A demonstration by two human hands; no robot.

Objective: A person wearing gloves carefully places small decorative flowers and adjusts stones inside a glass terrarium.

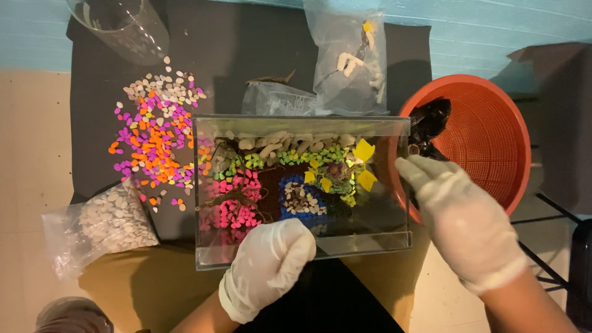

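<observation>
A clear glass tank (394, 185) stands on a dark mat, holding bands of pink, green, blue and white pebbles, dark soil and small yellow leaves. My left hand (268, 265), in a white glove, rests curled against the tank's near wall. My right hand (459, 219), also gloved, hovers with fingers apart beside the tank's right end, over the rim of an orange basket (499, 117). It holds nothing that I can see.
Loose orange, purple and white pebbles (154, 132) lie left of the tank. A bag of white stones (108, 225) sits at the near left. A clear cup (123, 24) and plastic bags (348, 58) stand behind. Dark material (428, 120) lies in the basket.
</observation>
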